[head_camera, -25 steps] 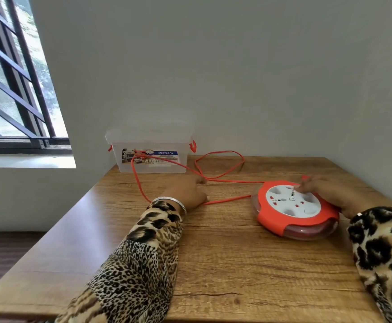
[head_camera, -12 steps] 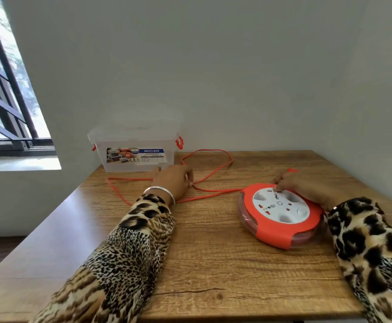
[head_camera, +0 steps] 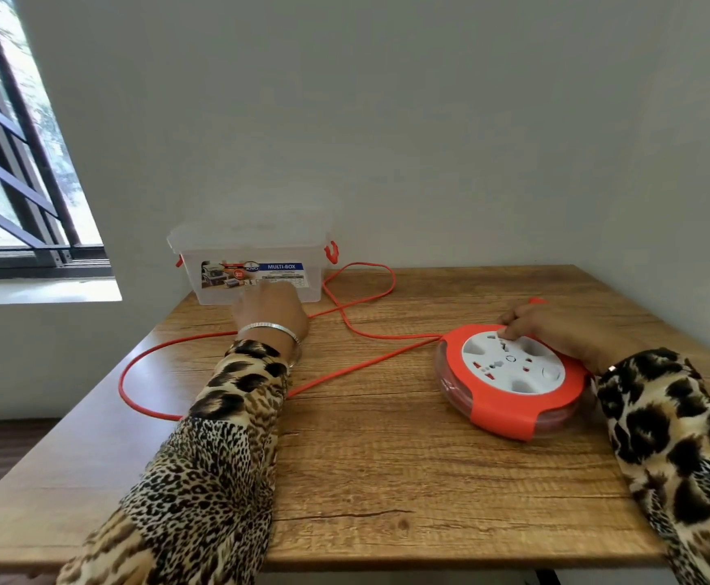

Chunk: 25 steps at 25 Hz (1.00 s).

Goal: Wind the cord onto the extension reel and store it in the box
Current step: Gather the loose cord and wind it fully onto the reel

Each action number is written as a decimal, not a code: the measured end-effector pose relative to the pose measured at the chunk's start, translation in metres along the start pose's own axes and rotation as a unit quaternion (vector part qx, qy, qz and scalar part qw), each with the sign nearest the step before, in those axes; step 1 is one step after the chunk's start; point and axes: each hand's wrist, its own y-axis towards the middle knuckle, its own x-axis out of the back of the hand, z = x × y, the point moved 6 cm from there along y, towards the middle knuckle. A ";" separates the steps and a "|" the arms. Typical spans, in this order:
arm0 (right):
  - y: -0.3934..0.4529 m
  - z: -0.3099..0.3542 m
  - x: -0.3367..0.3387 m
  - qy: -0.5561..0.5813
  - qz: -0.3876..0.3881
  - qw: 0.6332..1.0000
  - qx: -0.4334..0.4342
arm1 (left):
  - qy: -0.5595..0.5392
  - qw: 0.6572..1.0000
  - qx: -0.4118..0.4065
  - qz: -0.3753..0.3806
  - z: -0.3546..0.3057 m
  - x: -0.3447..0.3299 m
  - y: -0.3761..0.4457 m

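While the round orange-and-white reel (head_camera: 513, 380) lies flat on the wooden table (head_camera: 387, 479) toward its right side, the right hand (head_camera: 555, 327) rests over its far edge with fingertips curled onto the white socket face. From the reel's left side the orange cord (head_camera: 344, 369) runs loose across the table, looping near the back wall and curving in a wide bend off the table's left edge. Over the cord, the left hand (head_camera: 270, 314) reaches toward the back; whether its fingers grip the cord cannot be told, since the back of the hand hides them. Just beyond it stands a clear plastic box (head_camera: 256, 263) with orange latches, its lid on, against the wall. A barred window (head_camera: 15, 162) is at the left.
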 end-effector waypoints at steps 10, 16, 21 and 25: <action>-0.006 0.017 -0.022 0.409 -0.052 0.911 -0.001 | -0.483 0.818 -0.059 0.306 -0.093 -0.035 -0.055; -0.007 0.051 -0.041 0.186 -0.186 0.953 0.150 | -0.622 0.749 -0.020 0.226 -0.065 -0.028 -0.025; -0.058 0.108 -0.044 -0.202 -0.263 0.825 0.458 | -0.543 0.825 -0.155 0.037 -0.068 0.006 -0.028; -0.059 0.110 -0.061 -0.366 -0.249 0.804 0.396 | -0.419 0.880 -0.212 -0.066 -0.066 0.022 -0.030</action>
